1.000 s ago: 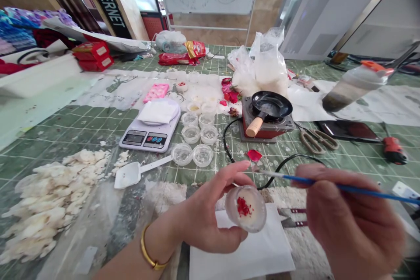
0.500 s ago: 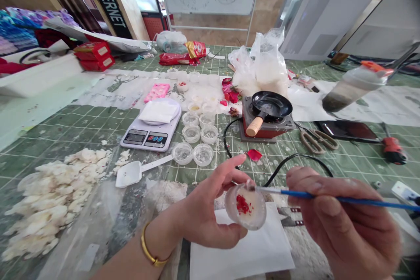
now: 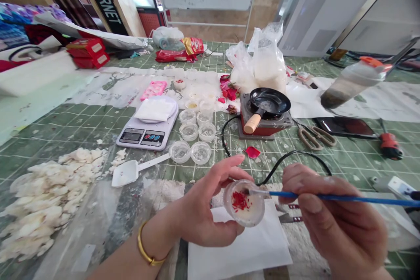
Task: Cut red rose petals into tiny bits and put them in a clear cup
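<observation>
My left hand [image 3: 203,216] grips a small clear round container [image 3: 244,203] tilted toward me, with white filling and red petal bits inside. My right hand [image 3: 331,218] pinches a thin blue-handled paintbrush [image 3: 328,197]. Its tip reaches into the container and touches the red bits. A gold bangle [image 3: 146,251] sits on my left wrist. Both hands hover over a white paper sheet [image 3: 243,253] at the table's near edge.
On the green cutting mat [image 3: 65,127] stand a digital scale [image 3: 147,129], several small clear cups [image 3: 193,133], a white scoop [image 3: 127,173], a wax flake pile [image 3: 49,194], a small black pan on a red burner [image 3: 265,111], scissors [image 3: 316,136] and a black cable [image 3: 288,162].
The brush tip has gone from above the container's rim down into it, onto the red bits. Both hands have shifted slightly left and up.
</observation>
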`<action>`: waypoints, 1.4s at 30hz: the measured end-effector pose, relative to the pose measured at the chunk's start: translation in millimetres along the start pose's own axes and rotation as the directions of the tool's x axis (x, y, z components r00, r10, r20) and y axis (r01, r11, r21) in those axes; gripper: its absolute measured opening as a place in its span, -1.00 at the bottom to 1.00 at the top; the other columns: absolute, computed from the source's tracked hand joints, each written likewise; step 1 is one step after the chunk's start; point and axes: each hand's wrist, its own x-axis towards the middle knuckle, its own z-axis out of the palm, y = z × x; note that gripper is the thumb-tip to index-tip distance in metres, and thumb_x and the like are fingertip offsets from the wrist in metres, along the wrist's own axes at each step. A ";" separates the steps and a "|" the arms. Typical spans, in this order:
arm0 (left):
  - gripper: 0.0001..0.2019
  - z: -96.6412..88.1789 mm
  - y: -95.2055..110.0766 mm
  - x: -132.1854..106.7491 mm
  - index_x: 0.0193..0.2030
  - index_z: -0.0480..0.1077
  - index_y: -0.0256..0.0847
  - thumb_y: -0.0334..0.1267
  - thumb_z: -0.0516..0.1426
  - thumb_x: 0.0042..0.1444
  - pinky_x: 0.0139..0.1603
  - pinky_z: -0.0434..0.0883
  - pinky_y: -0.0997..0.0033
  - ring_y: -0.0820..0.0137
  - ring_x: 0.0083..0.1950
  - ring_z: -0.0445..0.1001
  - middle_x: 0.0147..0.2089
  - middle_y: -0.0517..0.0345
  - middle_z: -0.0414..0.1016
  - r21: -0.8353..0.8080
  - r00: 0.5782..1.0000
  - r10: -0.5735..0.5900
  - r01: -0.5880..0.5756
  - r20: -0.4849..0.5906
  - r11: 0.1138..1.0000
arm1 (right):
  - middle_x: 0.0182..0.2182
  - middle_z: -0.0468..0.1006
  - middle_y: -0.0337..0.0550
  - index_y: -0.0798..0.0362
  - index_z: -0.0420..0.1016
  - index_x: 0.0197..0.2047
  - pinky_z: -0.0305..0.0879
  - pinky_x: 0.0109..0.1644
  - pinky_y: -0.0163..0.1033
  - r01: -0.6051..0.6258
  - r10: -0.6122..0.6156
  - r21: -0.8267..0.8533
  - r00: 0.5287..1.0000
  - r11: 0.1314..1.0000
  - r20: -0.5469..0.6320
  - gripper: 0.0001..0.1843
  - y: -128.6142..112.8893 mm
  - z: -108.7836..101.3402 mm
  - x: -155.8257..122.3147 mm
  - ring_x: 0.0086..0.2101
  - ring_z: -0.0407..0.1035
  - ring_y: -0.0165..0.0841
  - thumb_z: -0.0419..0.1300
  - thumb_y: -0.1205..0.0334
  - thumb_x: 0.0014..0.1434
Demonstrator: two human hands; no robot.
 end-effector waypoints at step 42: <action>-0.12 2.5 1.4 -1.1 0.36 -0.18 -0.09 -0.51 0.17 -0.06 0.07 0.43 0.18 0.22 0.09 0.38 0.11 -0.11 0.25 -0.032 1.000 -0.011 0.010 -0.027 0.999 | -0.42 0.50 -0.14 0.01 0.51 -0.16 0.29 -0.17 0.01 0.051 -0.051 -0.005 0.999 0.999 0.004 -0.81 8.4 -0.7 -3.6 -0.34 0.40 -0.23 0.15 0.37 0.16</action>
